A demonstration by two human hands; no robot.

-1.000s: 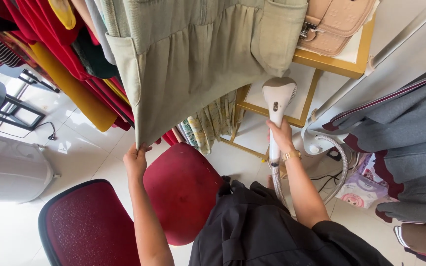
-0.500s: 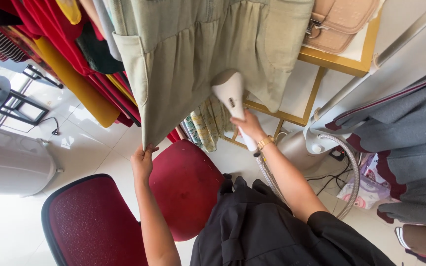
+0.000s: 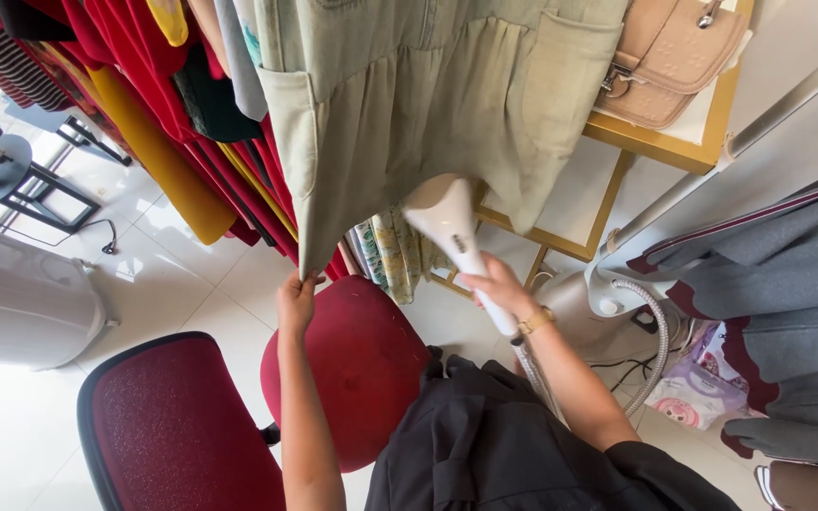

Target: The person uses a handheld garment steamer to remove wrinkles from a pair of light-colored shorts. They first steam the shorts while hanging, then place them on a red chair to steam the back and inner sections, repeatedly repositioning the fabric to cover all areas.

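- 2 bare hands: the left hand [image 3: 295, 298] and the right hand [image 3: 501, 287].
- 1 white garment steamer head [image 3: 447, 222], with 1 ribbed grey hose [image 3: 650, 345].
- 1 pale green dress [image 3: 428, 114] hanging in front, with 2 patch pockets showing.
- 1 beige handbag [image 3: 669, 57] on 1 yellow-framed shelf [image 3: 660, 147].
- 2 red round padded seats: 1 red chair seat [image 3: 357, 364] and 1 dark-rimmed red chair back [image 3: 177, 426].
- 1 white appliance [image 3: 16, 303] on the floor at the left.
- 1 gold wrist bracelet [image 3: 537, 322].
- 1 small blue stool [image 3: 7, 175].
- Several red garments [image 3: 144, 57] on the rack; the exact count cannot be told.
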